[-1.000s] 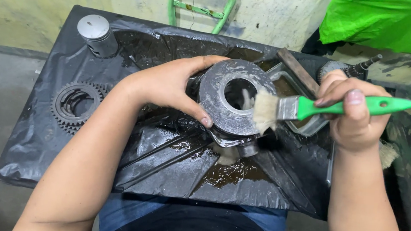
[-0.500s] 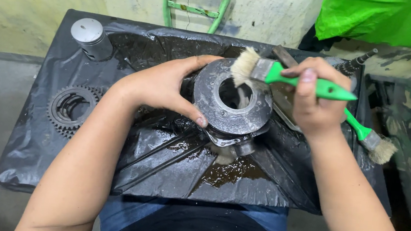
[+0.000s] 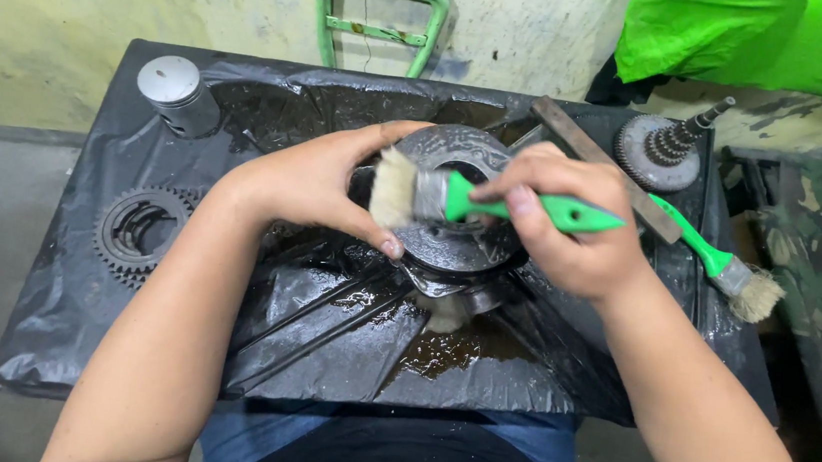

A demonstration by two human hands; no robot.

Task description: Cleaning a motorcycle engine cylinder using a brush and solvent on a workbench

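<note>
Two hands work at the tray's (image 3: 70,329) centre: the left hand (image 3: 310,186) grasps the metal ring (image 3: 450,240) from its 9 o'clock side, thumb on the lower rim; the right hand (image 3: 572,231) is clenched round a green brush (image 3: 464,198), bristles pointing to 9 o'clock over the ring. A piston (image 3: 178,93) stands at 10 o'clock, a gear (image 3: 140,232) at 9, a second brush (image 3: 724,266) at 3

Grey metal ring (image 3: 450,240), green-handled brush (image 3: 494,202) across it
</note>
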